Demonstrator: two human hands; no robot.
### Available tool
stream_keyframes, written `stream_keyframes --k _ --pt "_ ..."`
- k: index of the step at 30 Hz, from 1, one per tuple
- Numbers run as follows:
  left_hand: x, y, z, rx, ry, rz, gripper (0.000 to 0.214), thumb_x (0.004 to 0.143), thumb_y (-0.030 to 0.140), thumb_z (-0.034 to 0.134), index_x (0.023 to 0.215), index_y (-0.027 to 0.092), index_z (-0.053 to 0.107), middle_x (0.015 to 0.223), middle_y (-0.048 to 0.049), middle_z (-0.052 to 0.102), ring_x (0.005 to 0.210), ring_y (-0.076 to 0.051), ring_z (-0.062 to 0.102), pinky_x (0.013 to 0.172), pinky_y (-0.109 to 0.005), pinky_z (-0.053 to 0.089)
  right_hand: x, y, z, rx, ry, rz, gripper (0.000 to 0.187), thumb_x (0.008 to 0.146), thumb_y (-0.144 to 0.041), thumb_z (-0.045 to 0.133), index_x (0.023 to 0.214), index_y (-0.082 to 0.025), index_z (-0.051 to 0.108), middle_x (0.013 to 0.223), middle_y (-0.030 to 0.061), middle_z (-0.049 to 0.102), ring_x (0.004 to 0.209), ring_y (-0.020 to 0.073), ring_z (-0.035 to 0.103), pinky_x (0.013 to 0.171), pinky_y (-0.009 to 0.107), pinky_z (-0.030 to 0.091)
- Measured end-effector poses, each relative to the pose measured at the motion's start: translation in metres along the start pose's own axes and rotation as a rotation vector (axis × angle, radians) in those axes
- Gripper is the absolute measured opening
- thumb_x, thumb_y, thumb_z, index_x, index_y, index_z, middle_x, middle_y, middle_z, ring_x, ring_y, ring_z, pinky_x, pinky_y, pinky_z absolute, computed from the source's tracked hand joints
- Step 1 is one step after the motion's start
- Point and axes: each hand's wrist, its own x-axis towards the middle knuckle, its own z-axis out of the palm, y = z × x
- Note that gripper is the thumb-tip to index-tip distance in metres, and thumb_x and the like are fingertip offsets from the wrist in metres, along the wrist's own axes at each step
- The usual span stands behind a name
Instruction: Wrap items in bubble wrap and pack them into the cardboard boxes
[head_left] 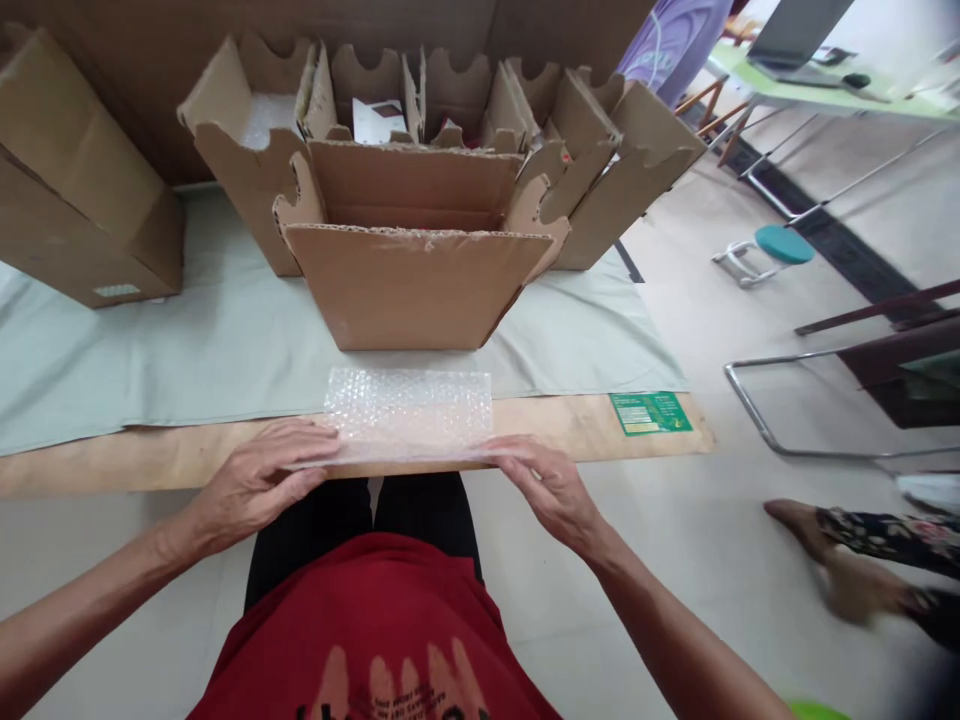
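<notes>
A sheet of clear bubble wrap (409,402) lies at the table's front edge, its near side lifted and folded into a narrow strip. My left hand (262,475) pinches the left end of that strip, thumb below and fingers above. At the right end my right hand (544,485) grips it in the same way. Just beyond the wrap stands an open cardboard box (412,285); neither hand touches it. Whether anything lies inside the fold cannot be seen.
Several narrow cardboard bins (262,190) stand in a row behind the box, some holding small items. A larger carton (90,190) is at the left. A green printed card (651,413) lies at the table's right end. Another person's feet (832,560) show at the right.
</notes>
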Motion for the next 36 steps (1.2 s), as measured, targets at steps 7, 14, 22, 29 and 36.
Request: stream_keyframes --k 7,14,22,29,36 --pt "0.041 0.014 0.011 -0.079 0.098 -0.456 0.028 0.093 0.044 0.059 0.085 0.022 0.074 0.083 -0.0017 0.078 0.076 -0.019 0.072 0.068 -0.029 0.057 0.031 0.000 0.011 -0.001 0.251 0.272 0.034 0.098 -0.043 0.056 0.072 -0.022 0.062 0.064 -0.0002 0.061 0.059 0.0157 0.056 0.057 0.027 0.045" --pt "0.055 0.006 0.015 0.144 0.063 -0.489 0.025 0.086 0.044 0.056 0.076 0.024 0.068 0.069 0.0010 0.070 0.059 -0.016 0.060 0.060 -0.029 0.047 0.045 0.022 0.026 -0.301 0.349 0.267 0.026 0.098 -0.041 0.057 0.088 -0.022 0.071 0.084 0.0061 0.077 0.072 0.0213 0.070 0.070 0.031 0.051" --pt "0.058 0.007 0.011 0.323 -0.045 -0.659 0.058 0.083 0.047 0.056 0.134 0.020 0.061 0.100 -0.0048 0.073 0.074 -0.022 0.065 0.067 -0.034 0.048 0.059 0.018 0.013 -0.583 0.189 0.291 0.034 0.095 -0.039 0.065 0.120 -0.018 0.068 0.114 0.0118 0.074 0.085 0.0249 0.072 0.068 0.033 0.050" --pt "0.072 0.019 0.007 0.397 -0.180 -0.718 0.063 0.088 0.039 0.051 0.148 0.018 0.052 0.106 -0.0056 0.074 0.087 -0.026 0.069 0.073 -0.037 0.048 0.104 0.007 -0.009 -0.545 -0.154 0.273 0.034 0.089 -0.029 0.070 0.120 -0.016 0.069 0.109 0.0113 0.075 0.096 0.0268 0.068 0.079 0.033 0.048" --pt "0.066 0.016 0.010 0.344 -0.161 -0.696 0.059 0.087 0.034 0.047 0.143 0.017 0.057 0.103 -0.0078 0.074 0.091 -0.029 0.071 0.080 -0.041 0.053 0.086 -0.005 -0.010 -0.280 -0.153 0.128 0.007 0.087 -0.022 0.066 0.081 -0.019 0.065 0.098 0.0075 0.075 0.085 0.0212 0.067 0.076 0.031 0.048"
